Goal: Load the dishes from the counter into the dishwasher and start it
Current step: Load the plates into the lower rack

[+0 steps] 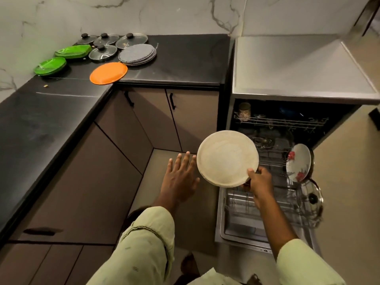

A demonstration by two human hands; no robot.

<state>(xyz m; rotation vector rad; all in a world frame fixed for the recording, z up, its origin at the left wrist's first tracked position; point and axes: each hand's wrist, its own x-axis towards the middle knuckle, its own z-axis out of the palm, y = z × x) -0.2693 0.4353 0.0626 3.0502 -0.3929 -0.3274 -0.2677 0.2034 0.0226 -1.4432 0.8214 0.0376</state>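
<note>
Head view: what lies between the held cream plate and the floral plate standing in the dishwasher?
Only empty lower rack tines separate cream plate and floral plate, in the head view.

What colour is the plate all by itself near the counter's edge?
The plate is bright orange; the head view shows it best.

Nothing readable here
Tiny marks on the dishwasher door edge point(265, 250), lower right of the frame, are way too blurry to make out.
</note>
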